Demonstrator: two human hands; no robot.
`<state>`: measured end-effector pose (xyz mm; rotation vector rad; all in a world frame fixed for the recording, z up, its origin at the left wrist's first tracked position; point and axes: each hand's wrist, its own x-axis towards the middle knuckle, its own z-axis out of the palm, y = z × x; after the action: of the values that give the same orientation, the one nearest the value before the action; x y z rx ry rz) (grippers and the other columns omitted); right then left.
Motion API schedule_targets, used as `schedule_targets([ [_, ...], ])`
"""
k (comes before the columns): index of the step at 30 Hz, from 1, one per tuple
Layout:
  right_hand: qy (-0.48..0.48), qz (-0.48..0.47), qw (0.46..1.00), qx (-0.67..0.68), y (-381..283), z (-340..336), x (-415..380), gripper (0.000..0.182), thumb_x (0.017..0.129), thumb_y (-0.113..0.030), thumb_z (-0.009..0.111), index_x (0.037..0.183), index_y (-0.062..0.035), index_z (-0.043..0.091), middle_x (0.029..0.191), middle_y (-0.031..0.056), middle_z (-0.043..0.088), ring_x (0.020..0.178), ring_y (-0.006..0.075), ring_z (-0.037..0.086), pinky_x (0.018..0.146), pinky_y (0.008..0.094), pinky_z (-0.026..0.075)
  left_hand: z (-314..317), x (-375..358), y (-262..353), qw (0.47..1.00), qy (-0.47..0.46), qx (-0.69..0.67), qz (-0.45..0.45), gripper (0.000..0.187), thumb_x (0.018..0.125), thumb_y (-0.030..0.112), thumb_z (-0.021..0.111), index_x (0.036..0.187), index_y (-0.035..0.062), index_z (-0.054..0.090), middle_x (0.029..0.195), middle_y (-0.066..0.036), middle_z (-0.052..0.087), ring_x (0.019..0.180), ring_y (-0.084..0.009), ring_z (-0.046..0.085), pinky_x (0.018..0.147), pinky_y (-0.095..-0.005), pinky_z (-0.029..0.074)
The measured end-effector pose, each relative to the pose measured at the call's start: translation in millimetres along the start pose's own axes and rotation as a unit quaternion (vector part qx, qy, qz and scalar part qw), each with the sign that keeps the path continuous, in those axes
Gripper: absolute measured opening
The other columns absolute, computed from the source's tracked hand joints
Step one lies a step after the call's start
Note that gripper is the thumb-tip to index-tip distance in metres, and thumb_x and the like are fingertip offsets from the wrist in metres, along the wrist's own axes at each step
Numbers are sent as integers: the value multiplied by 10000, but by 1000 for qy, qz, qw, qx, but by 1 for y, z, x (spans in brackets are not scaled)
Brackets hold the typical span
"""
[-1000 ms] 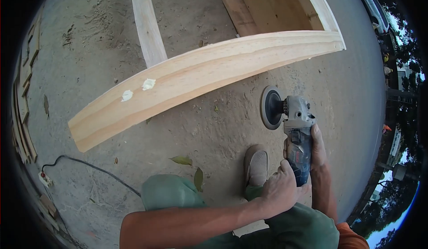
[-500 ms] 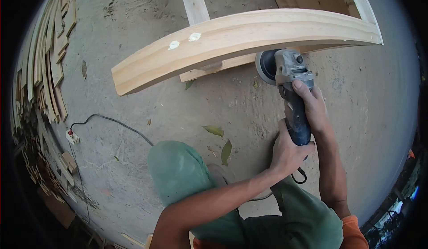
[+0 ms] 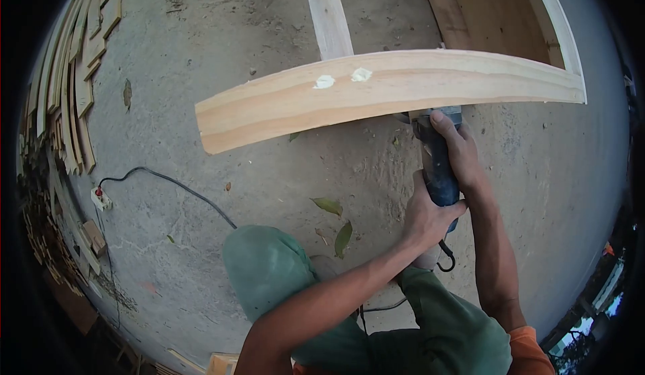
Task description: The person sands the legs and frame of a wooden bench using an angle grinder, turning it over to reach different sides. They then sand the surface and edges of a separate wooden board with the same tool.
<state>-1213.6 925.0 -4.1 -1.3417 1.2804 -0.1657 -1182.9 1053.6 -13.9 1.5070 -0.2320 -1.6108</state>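
Well, left hand point(image 3: 428, 215): wrapped round the power tool point(image 3: 440, 173) at its rear, right of centre, presumably bearing its weight.
Right hand point(image 3: 462, 152): curled round the front, thumb on top, likely for steering.
Curved board point(image 3: 269, 113): across upper centre, hiding most of the tool's head.
Cord point(image 3: 187, 190): reaches an outlet block point(image 3: 101, 199), lower left, probably for power.

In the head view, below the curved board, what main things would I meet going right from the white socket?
Socket, cable, left knee, two big leaves, left hand, right hand. I leave out the tool: it overlaps both hands.
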Motion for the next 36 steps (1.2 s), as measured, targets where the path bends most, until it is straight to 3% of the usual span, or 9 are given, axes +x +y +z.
schedule_targets([
  [2,19,-27,998,-58,5,11,3,828,893,-634,660,1313,74,570,1191,255,669,1121,326,642,1023,408,462,-7,1,-7,1000,2,-18,-8,841,753,212,850,1369,-43,337,1192,-183,593,1072,-285,635,913,-419,526],
  [3,35,-57,995,-80,9,15,5,866,876,-645,671,1326,86,554,1211,278,657,1161,351,625,1055,416,438,-7,1,-15,999,25,-29,31,756,769,241,830,1304,-8,357,1119,-230,642,1006,-359,681,866,-457,537],
  [14,22,13,997,-76,11,29,-9,804,918,-587,657,1377,60,531,1246,228,644,1152,275,615,1045,401,447,-26,-12,-18,1000,0,-1,0,779,727,233,825,1303,-14,362,1111,-249,634,1005,-384,677,869,-476,538],
  [18,27,16,999,26,9,32,-14,778,931,-558,659,1399,47,511,1261,203,633,1153,276,609,1042,392,447,-39,-12,-8,999,-28,40,-9,765,707,227,815,1294,-22,392,1100,-241,636,1002,-380,677,868,-474,536],
  [20,33,-2,998,53,17,35,-16,637,970,-532,620,1310,4,564,1108,145,648,974,192,617,900,353,497,-37,-14,-19,999,-8,43,25,766,704,236,817,1293,-21,400,1099,-241,637,1009,-385,674,877,-472,530],
  [26,45,-14,997,61,17,20,-14,631,976,-517,594,1333,2,551,1112,141,637,962,193,620,836,343,518,-29,-8,-6,996,-57,60,-36,892,714,205,832,1410,-67,345,1180,-218,622,1073,-320,656,923,-427,531],
  [28,58,-12,996,63,20,21,-14,602,980,-496,594,1317,2,565,1090,128,644,949,189,620,837,337,513,-23,-8,-13,996,-35,65,-41,886,709,203,834,1401,-71,353,1177,-215,619,1077,-310,654,923,-424,531],
  [30,39,-12,998,48,25,22,-7,748,920,-501,687,1380,61,505,1207,178,637,1081,236,606,1001,372,459,-24,-9,-17,999,-24,26,-13,890,707,210,834,1399,-76,352,1177,-219,621,1083,-319,655,929,-430,529],
  [36,58,2,993,98,12,25,-14,696,907,-497,708,1304,53,556,1139,155,656,1024,208,620,952,345,480,-31,-7,-11,998,-43,49,-19,816,714,215,822,1357,-30,384,1133,-193,619,1054,-318,656,925,-427,520],
])
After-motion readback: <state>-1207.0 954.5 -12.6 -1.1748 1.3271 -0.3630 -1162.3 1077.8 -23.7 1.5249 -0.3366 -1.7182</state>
